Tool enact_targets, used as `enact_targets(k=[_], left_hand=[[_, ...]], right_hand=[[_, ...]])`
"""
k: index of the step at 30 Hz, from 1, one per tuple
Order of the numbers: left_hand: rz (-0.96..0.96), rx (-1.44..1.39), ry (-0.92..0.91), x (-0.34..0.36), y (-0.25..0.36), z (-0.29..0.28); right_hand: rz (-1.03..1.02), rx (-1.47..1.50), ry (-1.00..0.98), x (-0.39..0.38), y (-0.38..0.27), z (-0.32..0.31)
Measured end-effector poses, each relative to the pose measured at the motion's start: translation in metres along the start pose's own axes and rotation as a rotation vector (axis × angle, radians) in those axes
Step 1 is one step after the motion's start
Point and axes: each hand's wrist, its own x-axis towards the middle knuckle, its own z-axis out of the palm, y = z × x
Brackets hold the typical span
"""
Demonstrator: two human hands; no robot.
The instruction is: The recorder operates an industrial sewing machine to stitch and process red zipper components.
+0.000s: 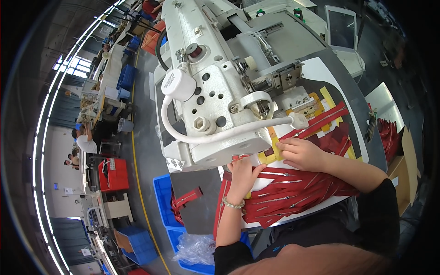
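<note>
Red zips (293, 195) heaped lower centre, below the machine (217, 110).
Right hand (302, 154): fingers curled at yellow plate (273, 156); left hand (240, 179): fingertips obscured; can't tell either grip. Best keep zips flat, fingers clear.

Sewing machine (215, 91) was cut off by the top edge; its underside was hidden. Left hand (242, 176) at its front: fingertips were partly hidden, grip unclear. Red zippers (288, 195) nearer the wearer than the machine: lower layers were buried, count unreadable.
</note>
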Motion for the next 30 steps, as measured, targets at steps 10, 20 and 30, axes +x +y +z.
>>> enact_targets(k=[10,20,30], left_hand=[[0.078,0.116,0.237,-0.006,0.008,0.009],[0.112,0.236,0.327,-0.009,0.014,0.009],[0.108,0.196,0.367,-0.009,0.013,0.009]], right_hand=[[-0.022,-0.104,0.028,0.009,-0.008,-0.004],[0.099,-0.219,0.247,0.053,0.027,-0.010],[0.341,-0.264,0.032,0.046,0.009,-0.011]])
